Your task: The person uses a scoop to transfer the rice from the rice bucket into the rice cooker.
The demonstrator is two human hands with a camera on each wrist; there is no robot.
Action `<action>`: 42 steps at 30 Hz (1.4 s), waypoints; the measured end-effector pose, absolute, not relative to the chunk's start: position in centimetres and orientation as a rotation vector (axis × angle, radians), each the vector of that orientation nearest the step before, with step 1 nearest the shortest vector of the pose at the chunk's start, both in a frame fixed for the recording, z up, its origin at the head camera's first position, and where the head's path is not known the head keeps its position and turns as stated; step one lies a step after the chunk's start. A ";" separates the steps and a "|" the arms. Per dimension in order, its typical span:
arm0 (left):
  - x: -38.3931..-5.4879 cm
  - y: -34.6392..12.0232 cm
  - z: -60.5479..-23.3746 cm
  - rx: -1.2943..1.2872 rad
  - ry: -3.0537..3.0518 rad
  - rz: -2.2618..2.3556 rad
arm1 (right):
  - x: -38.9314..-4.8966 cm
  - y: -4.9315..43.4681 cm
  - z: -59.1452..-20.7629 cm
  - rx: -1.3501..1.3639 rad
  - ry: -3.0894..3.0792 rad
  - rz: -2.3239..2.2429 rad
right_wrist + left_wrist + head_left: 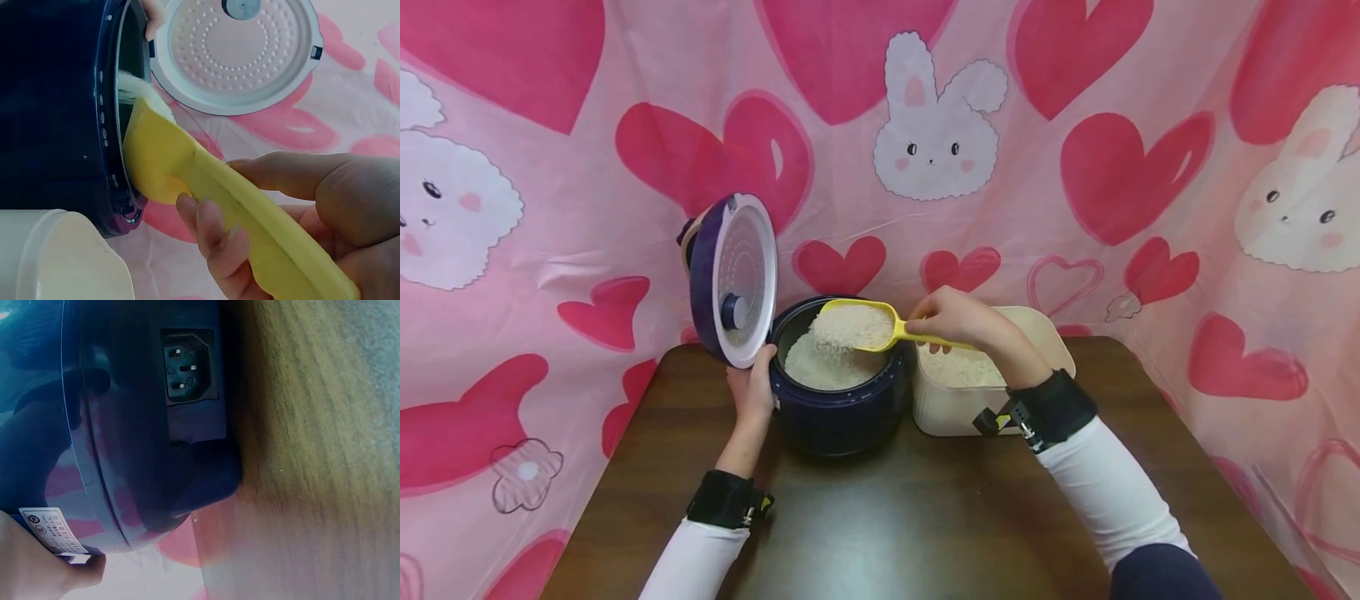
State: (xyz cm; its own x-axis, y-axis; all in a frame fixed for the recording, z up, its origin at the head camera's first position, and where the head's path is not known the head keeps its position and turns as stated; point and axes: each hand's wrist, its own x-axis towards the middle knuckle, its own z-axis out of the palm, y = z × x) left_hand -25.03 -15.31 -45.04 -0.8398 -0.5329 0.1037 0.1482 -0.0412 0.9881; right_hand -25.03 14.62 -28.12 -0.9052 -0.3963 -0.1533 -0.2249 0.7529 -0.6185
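Note:
My right hand [958, 318] holds a yellow scoop [893, 331] by its handle, with the scoop's bowl over the open rice cooker [838, 421]. Rice [859, 323] slides off the scoop's tip into the cooker, where a heap of rice [820, 367] lies. In the right wrist view, thumb and fingers wrap the scoop's handle [262, 222] and the bowl tilts at the cooker's rim. My left hand [752, 385] grips the cooker's left side by the raised lid [745, 283], thumb at the rim. The left wrist view shows that hand beside a white label [55, 530].
A cream container [955, 412] of rice stands right of the cooker, under my right forearm. On the cooker's side is a power socket [189, 367]. Both stand on a dark wooden table [880, 525], with a pink heart-patterned cloth [842, 208] hanging behind.

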 end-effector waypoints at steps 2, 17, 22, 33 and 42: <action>-25.0 -15.3 -45.0 0.409 -1.770 -1.938 | -24.9 14.4 -28.1 -0.492 2.690 -0.875; -25.1 -15.2 -44.9 0.432 -1.756 -1.945 | -25.2 13.7 -27.8 -0.495 2.811 -0.793; -25.1 -15.2 -44.9 0.434 -1.750 -1.952 | -25.1 13.8 -27.7 -0.493 2.819 -0.811; -25.1 -15.3 -44.5 0.399 -1.745 -1.965 | -25.0 13.9 -27.6 -0.482 2.874 -0.786; -24.9 -15.2 -44.7 0.411 -1.756 -1.948 | -24.7 13.6 -28.0 -0.518 2.946 -0.745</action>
State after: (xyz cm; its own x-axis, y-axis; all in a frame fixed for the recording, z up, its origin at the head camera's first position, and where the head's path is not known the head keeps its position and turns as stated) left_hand -24.88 -15.15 -44.70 -0.8385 -0.5363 0.0959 0.1509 -0.0595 0.9868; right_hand -24.67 13.59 -27.98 -0.9417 -0.3356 0.0246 -0.3069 0.8268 -0.4715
